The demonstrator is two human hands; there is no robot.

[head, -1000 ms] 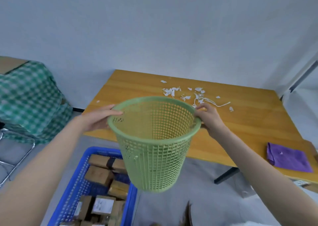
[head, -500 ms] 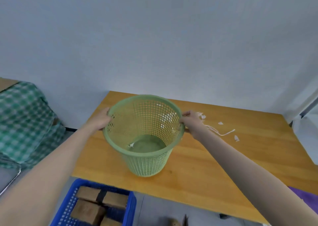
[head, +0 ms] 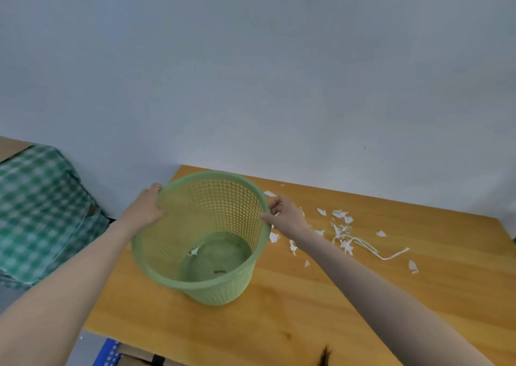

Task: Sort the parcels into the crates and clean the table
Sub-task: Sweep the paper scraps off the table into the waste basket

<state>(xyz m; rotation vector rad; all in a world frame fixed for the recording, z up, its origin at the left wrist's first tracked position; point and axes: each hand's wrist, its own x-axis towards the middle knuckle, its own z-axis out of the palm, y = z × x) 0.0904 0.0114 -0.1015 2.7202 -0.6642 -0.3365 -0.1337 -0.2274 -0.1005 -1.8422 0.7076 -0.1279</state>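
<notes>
A green mesh waste basket (head: 156,250) stands on the wooden table (head: 293,318) near its left end, tilted towards me. My left hand (head: 145,209) grips its rim on the left and my right hand (head: 284,216) pinches the rim on the right. A white paper scrap (head: 193,252) lies inside on the basket floor. More torn white paper scraps (head: 343,226) and a white strip (head: 391,255) are scattered on the table to the right of the basket.
A corner of a blue crate (head: 109,354) holding cardboard parcels (head: 139,358) shows below the table's front edge. A green checked cloth (head: 36,212) covers something at the left. A pale wall stands behind the table.
Both hands have carried the basket from above the blue crate up and forward onto the table. It now rests left of the scraps, and my view has risen.
</notes>
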